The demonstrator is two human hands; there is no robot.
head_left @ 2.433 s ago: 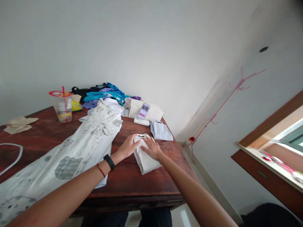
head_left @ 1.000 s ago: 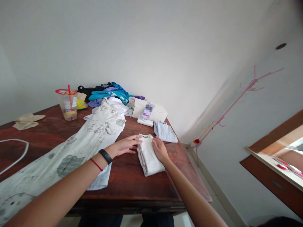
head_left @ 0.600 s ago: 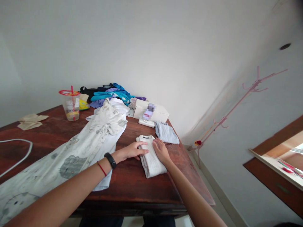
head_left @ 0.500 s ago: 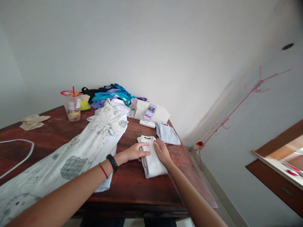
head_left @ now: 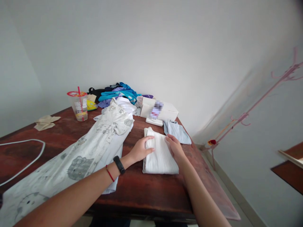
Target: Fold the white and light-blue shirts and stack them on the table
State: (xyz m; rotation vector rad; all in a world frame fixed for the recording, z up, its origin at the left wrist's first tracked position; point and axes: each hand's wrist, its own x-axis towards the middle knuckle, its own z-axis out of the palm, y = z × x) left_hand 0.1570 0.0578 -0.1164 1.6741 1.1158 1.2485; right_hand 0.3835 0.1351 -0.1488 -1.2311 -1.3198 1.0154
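**Two hands on a folded white top**

A folded white top (head_left: 160, 153) lies flat on the brown table (head_left: 142, 192), near the right edge and a little way in from the front edge. It has thin ribs running along it.

The left hand (head_left: 141, 149) rests on the left side of the folded top. It is flat and spread, with the fingers (head_left: 149, 149) lying on the cloth. It is not gripping anything. A black band (head_left: 119, 164) and a thin red string (head_left: 109, 173) go round the left wrist.

The right hand (head_left: 174, 148) rests on the right side of the folded top. It is also flat and loose, pressing down on the cloth and not closed around it.

Just past the right hand, closer to the back right corner, lies a small folded light blue cloth (head_left: 177, 131). Behind that sits a white box (head_left: 158, 109) with a small white thing (head_left: 154, 121) in front of it.

A long white dress with grey pictures (head_left: 78, 154) is spread out across the middle of the table, from the front left corner toward the back. Its edge is just beside the left arm.

At the back edge there is a heap of blue, purple and black clothes (head_left: 118, 92). Beside it stands a clear plastic cup with a red lid and straw (head_left: 80, 105). A crumpled tan cloth (head_left: 46, 122) lies near the back left corner. A white cord (head_left: 28, 157) loops along the left side of the table.
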